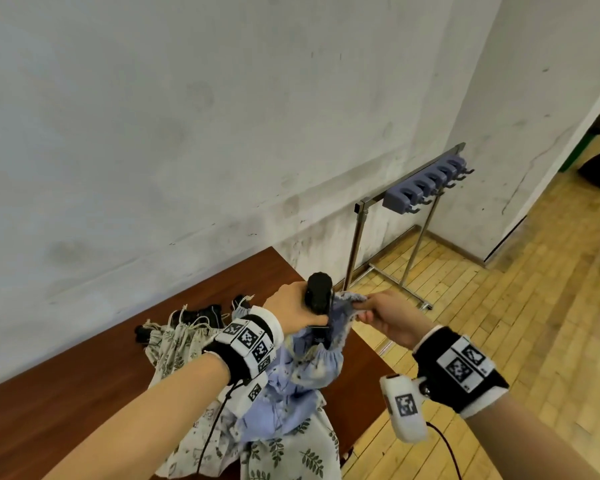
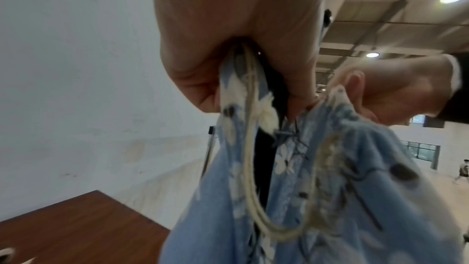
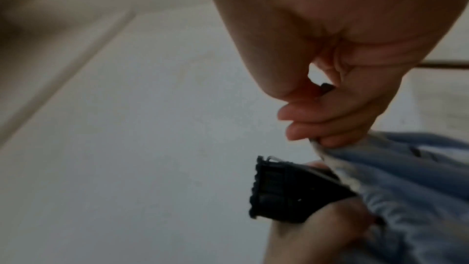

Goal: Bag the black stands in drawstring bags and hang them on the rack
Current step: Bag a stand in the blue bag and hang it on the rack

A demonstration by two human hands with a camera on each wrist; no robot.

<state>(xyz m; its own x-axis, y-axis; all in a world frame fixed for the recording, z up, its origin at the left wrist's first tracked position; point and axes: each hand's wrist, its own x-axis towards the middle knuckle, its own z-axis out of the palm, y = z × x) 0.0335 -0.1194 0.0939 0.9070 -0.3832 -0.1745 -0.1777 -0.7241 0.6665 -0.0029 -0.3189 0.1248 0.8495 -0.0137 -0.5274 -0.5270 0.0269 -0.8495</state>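
My left hand (image 1: 298, 303) grips a black stand (image 1: 318, 292) upright above the table, its lower part inside a blue flowered drawstring bag (image 1: 302, 372). The same hand also clamps one side of the bag's rim and its cord (image 2: 250, 148). My right hand (image 1: 381, 315) pinches the opposite rim of the blue bag (image 3: 396, 160) and holds it apart. The stand's ribbed black top (image 3: 284, 190) sticks out of the bag mouth. More black stands (image 1: 201, 315) lie on the table behind.
A brown wooden table (image 1: 84, 358) stands against a white wall and carries several cream leaf-print bags (image 1: 177, 344). To the right, on the wood floor, a metal rack (image 1: 409, 199) carries a row of grey hook blocks (image 1: 426, 183), all bare.
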